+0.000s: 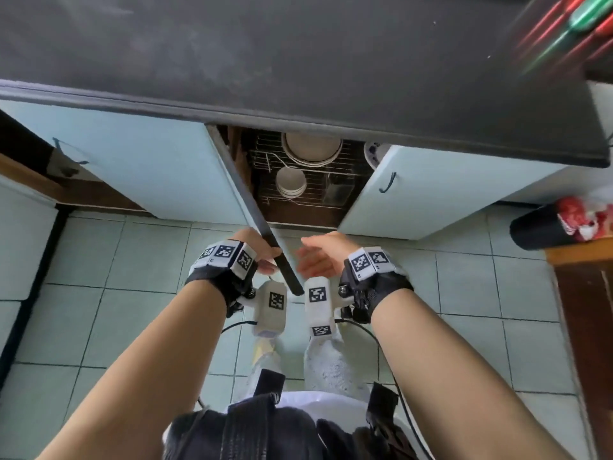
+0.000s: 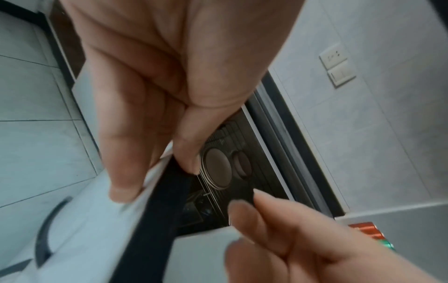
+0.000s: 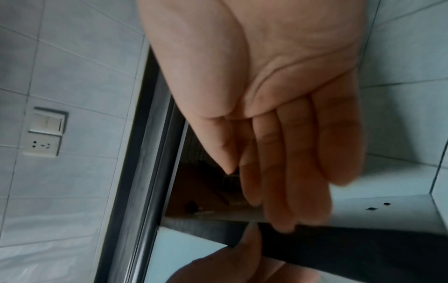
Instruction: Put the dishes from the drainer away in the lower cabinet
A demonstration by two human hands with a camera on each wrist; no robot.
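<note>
The lower cabinet stands open under the dark countertop (image 1: pixel 298 61). Inside it, a wire rack (image 1: pixel 335 180) holds a stack of white plates (image 1: pixel 311 147) and, in front of them, stacked bowls (image 1: pixel 291 182). The plates (image 2: pixel 215 168) also show in the left wrist view. My left hand (image 1: pixel 265 257) pinches the dark edge of the left cabinet door (image 1: pixel 185 167), with the thumb (image 2: pixel 189 159) on the inner side and the fingers (image 2: pixel 123 189) on the pale blue face. My right hand (image 1: pixel 315 257) hovers just right of that edge, fingers (image 3: pixel 290 172) straight, holding nothing.
The right cabinet door (image 1: pixel 431 194) stands ajar, with a blue-and-white plate (image 1: pixel 374 154) behind its top corner. A black bin (image 1: pixel 537 230) with a red-and-white bag stands on the tiled floor by wooden furniture (image 1: pixel 583 327). Red and green handles (image 1: pixel 570 24) lie on the counter's right end.
</note>
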